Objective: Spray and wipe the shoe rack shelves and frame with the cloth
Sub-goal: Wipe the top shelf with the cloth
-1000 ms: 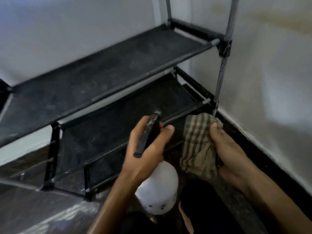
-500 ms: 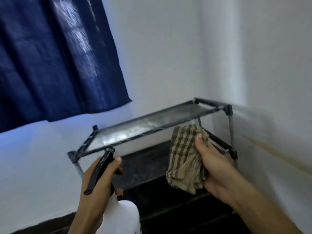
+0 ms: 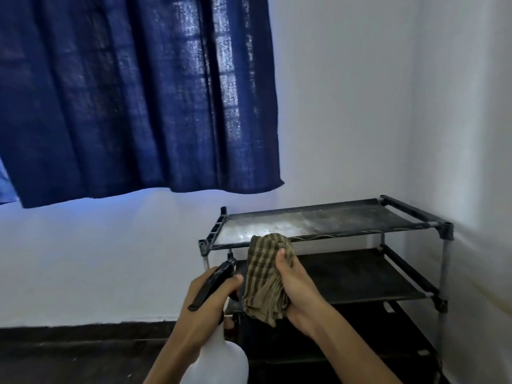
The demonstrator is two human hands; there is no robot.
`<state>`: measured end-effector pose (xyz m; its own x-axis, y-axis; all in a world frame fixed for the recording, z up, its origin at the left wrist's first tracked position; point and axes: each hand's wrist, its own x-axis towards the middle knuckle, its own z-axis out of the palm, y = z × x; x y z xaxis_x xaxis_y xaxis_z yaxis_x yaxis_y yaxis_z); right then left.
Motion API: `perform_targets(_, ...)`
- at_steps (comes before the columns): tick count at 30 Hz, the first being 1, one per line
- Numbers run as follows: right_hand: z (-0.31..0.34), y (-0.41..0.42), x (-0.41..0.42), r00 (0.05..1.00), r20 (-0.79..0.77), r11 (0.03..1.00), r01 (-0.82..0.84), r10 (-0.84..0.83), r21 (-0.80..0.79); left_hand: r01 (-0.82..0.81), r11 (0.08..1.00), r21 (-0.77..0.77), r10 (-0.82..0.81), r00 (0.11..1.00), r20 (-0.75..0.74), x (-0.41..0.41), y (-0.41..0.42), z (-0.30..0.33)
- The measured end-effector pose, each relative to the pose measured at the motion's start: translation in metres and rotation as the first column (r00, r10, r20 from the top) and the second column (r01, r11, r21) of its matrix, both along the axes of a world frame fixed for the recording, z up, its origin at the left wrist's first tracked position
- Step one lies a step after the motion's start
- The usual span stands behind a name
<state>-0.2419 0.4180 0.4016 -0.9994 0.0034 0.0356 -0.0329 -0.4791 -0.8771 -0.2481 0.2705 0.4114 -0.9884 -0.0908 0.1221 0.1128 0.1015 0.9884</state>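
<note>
**Hands raised in front of rack, view pulled back**

Since 0.5 s ago the view has swung right and back: curtain (image 3: 133, 92) now fills the upper left, rack (image 3: 443, 234) sits further right in the wall corner, and both hands are closer together. Left hand (image 3: 205, 303) grips the spray bottle (image 3: 221, 358), fingers curled round the black trigger head (image 3: 214, 281), thumb on top; white body hangs below at the bottom edge. Right hand (image 3: 293, 289) grips the checked cloth (image 3: 266, 275), bunched, thumb pressed on its front. Cloth is held in the air in front of the rack's top shelf (image 3: 318, 220) front edge, just beside the trigger head; contact with the shelf can't be told. Top shelf looks dusty/streaked. Middle shelf (image 3: 346, 275) dark. Dark floor (image 3: 69, 356) below white wall.
</note>
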Motion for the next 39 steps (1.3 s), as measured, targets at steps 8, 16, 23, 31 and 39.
perform_targets(8,-0.004,-0.026,-0.015,0.998,-0.012,0.997,-0.060,0.060,0.038,0.144,0.977,-0.156,-0.157,0.985,-0.074,0.028,-0.026,-0.015)
perform_targets(16,-0.016,-0.026,-0.026,0.998,0.022,0.998,-0.066,0.066,0.018,0.135,0.986,-0.098,-0.144,0.985,-0.098,0.019,-0.025,-0.025)
perform_targets(23,0.007,-0.007,-0.050,0.997,0.055,0.997,-0.048,0.051,-0.059,0.028,0.998,0.055,-0.021,0.991,-0.130,-0.006,-0.034,-0.011)
perform_targets(31,0.091,0.011,-0.130,0.957,-0.215,0.918,0.255,-0.195,0.303,-0.037,0.997,0.070,0.042,0.997,-0.058,-0.052,-0.034,0.022)
perform_targets(39,0.070,-0.010,-0.211,0.895,-0.232,0.249,0.142,0.382,0.958,-0.145,0.958,0.249,0.151,0.988,-0.009,-0.085,-0.026,0.006)
